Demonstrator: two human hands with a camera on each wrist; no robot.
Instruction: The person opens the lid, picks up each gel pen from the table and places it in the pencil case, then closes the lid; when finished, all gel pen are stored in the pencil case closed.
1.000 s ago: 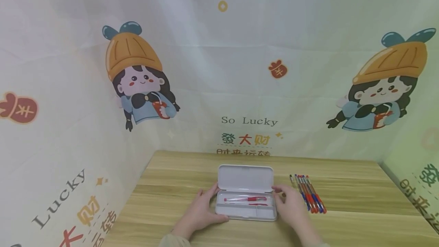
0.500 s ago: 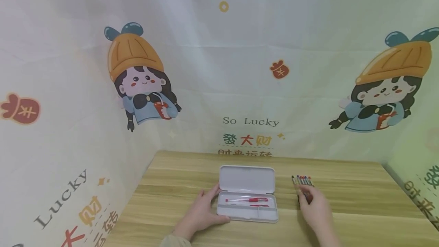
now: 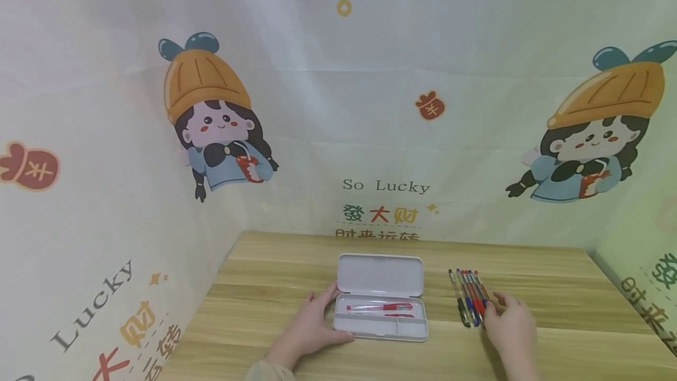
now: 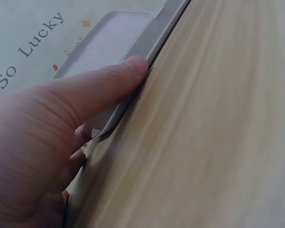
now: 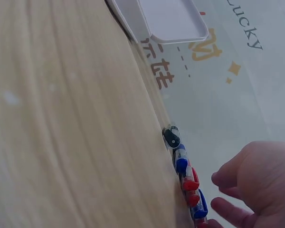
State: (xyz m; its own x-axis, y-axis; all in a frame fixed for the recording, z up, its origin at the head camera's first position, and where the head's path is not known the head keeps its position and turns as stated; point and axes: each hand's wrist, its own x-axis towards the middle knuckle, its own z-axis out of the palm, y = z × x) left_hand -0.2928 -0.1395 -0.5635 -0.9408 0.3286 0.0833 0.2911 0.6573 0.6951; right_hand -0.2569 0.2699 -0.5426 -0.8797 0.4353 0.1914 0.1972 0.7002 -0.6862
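A pale grey pencil case (image 3: 365,328) lies on the table with its lid (image 3: 379,275) raised. Inside its back compartment are a red pen (image 3: 378,307) and another red item, mostly hidden by the divider. My left hand (image 3: 309,325) grips the case's left end, the thumb (image 4: 133,66) over the front rim and the fingers round the side. To the right lies a row of several pens, a black pen (image 3: 462,301) at its left and blue and red ones (image 5: 190,180) beside it. My right hand (image 3: 510,322) is at the row's right side, fingertips close to the pens, thumb and fingers apart.
The wood-grain table (image 3: 275,269) reaches back to a printed cloth (image 3: 296,151) hanging behind it and along both sides. The case's front part has a small divided section (image 3: 412,329) at its right end.
My right hand has left the case's right end, passed over the pens and come to their right side, uncovering the black pen. The left hand stays on the case.
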